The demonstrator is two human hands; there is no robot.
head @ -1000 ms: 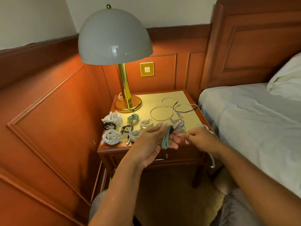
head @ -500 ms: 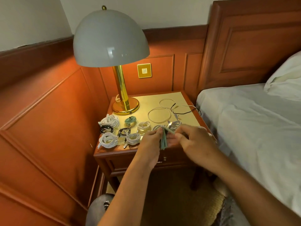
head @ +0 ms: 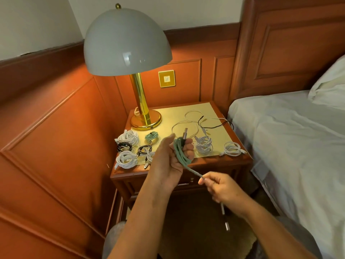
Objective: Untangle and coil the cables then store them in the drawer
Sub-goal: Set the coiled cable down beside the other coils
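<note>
While the left hand (head: 168, 161) grips the green cable (head: 180, 153) coil above the counter (head: 188, 163), right-hand fingers (head: 203, 181) pinch its loose tail, so coiling continues; next, I think, wrap this tail round.

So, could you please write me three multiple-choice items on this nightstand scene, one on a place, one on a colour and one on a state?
1. Where does the lamp stand on the nightstand?
A. back left corner
B. front right corner
C. front middle

2. What colour is the cable being coiled?
A. red
B. green
C. yellow

3. How is the drawer?
A. pulled fully out
B. taken out
C. closed

Answers:
1 A, its brass base sits at the back left, by the wall panel.
2 B, the loops in the left hand are green, and the right hand pinches its tail.
3 C, its front sits flush under the top.
</note>
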